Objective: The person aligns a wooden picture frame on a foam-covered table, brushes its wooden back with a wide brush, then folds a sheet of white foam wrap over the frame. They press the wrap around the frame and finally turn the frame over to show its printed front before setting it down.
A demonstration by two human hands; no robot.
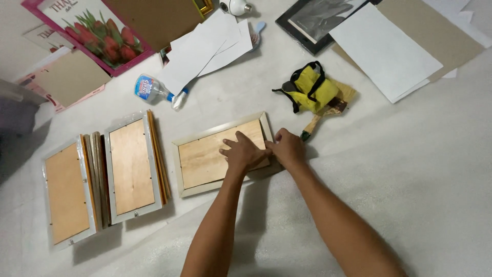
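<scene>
Left hand (pixel 242 151) flat, fingers spread, grip open, pressing the wooden backing board (pixel 205 159) of a face-down picture frame (pixel 180 169) at mid-surface. Right hand (pixel 288 147) curled over the frame's right edge, grip apparently closed on it, though the fingertips are hidden. Paintbrush (pixel 313 123) just beyond; two stacks of backed frames (pixel 132 166) lie left on the white surface (pixel 410 169).

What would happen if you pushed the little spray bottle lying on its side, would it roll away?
The spray bottle looks round-bodied and lies on its side, so it would probably roll a bit. Its nozzle end sticks out, so it would likely curve and stop soon. It seems to be small clear plastic, so probably light and not fragile.
</scene>
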